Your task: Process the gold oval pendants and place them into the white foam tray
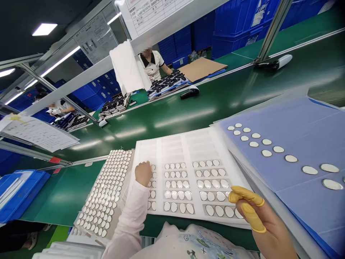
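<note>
Two people sit across the green conveyor belt [172, 122] from me, one straight ahead [152, 64] and one off to the left [60, 109]. On my side lie a blue sheet [296, 118], a white tray [172, 151] and a packed block of small discs [102, 194]. The tray's recessed rows seem meant to keep its silver-rimmed discs [175, 196] in order, and the discs on the blue sheet [291, 158] look spaced so they don't touch. My hands are well apart. My left hand [143, 173] rests curled on the tray beside its discs. My right hand [258, 219] hangs over the tray's right edge, two yellow finger cots [249, 192] on its bent fingers; I cannot tell whether they pinch anything.
</note>
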Available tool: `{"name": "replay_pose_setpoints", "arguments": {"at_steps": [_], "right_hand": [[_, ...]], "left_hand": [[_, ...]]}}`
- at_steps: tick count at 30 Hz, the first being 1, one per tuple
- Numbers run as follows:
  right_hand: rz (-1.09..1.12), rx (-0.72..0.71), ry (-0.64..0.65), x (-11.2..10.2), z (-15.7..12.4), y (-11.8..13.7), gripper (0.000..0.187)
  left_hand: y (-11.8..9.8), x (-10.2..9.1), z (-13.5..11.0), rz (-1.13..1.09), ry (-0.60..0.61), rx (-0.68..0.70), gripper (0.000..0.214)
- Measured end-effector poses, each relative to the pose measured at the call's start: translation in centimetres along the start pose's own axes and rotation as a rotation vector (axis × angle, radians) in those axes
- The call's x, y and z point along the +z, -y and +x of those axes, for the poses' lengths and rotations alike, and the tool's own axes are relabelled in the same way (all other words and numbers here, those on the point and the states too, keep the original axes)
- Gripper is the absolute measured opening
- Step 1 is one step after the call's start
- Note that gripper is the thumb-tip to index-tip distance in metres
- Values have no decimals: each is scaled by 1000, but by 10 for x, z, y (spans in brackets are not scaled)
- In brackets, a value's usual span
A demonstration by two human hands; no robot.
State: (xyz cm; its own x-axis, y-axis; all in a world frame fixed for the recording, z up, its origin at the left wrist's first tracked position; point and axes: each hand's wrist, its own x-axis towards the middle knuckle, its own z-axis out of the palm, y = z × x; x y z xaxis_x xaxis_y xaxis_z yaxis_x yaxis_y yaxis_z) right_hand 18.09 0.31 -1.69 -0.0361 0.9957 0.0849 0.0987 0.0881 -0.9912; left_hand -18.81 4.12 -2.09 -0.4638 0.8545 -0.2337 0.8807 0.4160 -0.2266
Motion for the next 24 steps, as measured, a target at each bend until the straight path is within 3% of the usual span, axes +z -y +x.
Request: {"name": "replay_pose_setpoints", "arguments": {"at_steps": [9, 17, 24], "right_hand": [[94, 76, 14, 4, 3, -3, 33], [99, 23, 2, 11, 1, 3, 29], [75, 35, -13, 9, -3, 3, 28]], "left_hand": [[11, 3, -6, -16, 26, 61, 30], [10, 6, -1, -29, -4, 7, 31], [20, 5, -1, -101, 7, 57, 39]]}}
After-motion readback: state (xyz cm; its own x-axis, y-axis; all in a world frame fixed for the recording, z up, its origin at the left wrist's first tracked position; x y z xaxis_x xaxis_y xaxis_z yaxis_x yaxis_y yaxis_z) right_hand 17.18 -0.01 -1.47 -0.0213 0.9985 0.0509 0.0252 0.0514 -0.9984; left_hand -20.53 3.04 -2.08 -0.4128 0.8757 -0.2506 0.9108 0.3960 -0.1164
